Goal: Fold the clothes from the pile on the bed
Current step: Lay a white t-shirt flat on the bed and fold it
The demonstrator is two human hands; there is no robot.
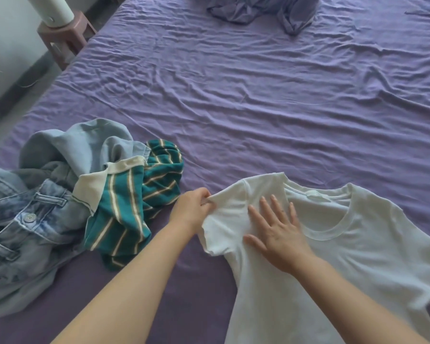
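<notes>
Step in hand: the person is spreading a white T-shirt (pixel 333 244) flat on the bed (pixel 233 95), working on one sleeve (pixel 221 219) before any fold, as I judge it.

Left hand: the left hand (pixel 193 207) is pinching the sleeve's upper edge between thumb and curled fingers and seems to be drawing it outward, away from the other hand.

Right hand: the right hand (pixel 276 232) is lying flat and spread on the shirt's shoulder, fingers straight, gripping nothing and pressing the cloth down.

Doing it well: the flat palm should be pinning the shoulder while the pinching hand is pulling gently sideways, so the sleeve is opening without dragging the body along. Too hard a tug is likely to be bunching the cloth under the palm.

Shirt's place: it is lying under and to the right of both hands, collar (pixel 325 219) just beyond the right fingertips, hem running out of view toward the person.

Shirt's look: thin, soft white knit with a round neck and short sleeves, a small tag showing inside the collar; the near sleeve is rumpling at its edge and faint creases are crossing the chest.

Waiting pile: left of the left hand are lying a green striped shirt (pixel 127 207), jeans (pixel 23 232) and a pale blue garment (pixel 80 147), all crumpled and touching.

Far side: well beyond both hands a bunched purple cloth (pixel 266 11) is sitting on the sheet.
</notes>
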